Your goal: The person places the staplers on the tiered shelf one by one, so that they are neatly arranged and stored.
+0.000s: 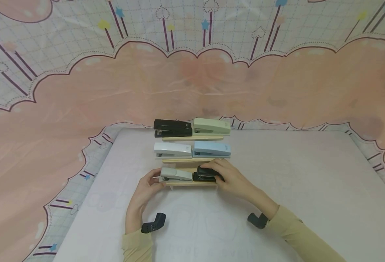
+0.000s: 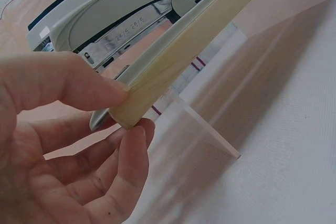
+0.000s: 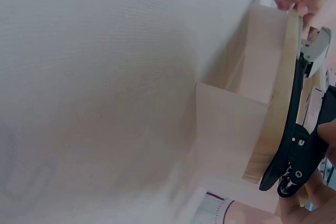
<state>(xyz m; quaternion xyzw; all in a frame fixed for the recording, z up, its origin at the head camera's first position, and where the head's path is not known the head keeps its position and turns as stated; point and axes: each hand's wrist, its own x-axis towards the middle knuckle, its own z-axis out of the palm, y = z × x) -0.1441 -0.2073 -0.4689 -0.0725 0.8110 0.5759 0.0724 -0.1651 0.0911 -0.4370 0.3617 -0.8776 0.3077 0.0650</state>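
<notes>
A tiered display rack carries staplers in pairs on wooden shelves. At the left end of the lowest wooden shelf point(image 1: 192, 184), my left hand point(image 1: 148, 187) pinches the board's end, thumb in front and fingers behind and beneath. The light grey stapler point(image 1: 179, 174) lies on that end, its base edge against the thumb in the left wrist view. My right hand point(image 1: 233, 178) grips the black stapler point(image 1: 205, 177) at the shelf's right end, fingers over its top and back. In the right wrist view, this black stapler point(image 3: 302, 153) rests along the board, partly hidden by fingers.
Behind stand a white stapler point(image 1: 173, 150) and a light blue stapler point(image 1: 211, 149) on the middle tier. Above them are another black stapler point(image 1: 173, 128) and a pale green stapler point(image 1: 211, 126). Clear plastic supports point(image 3: 231, 124) hold the shelf above the white table point(image 1: 310, 182).
</notes>
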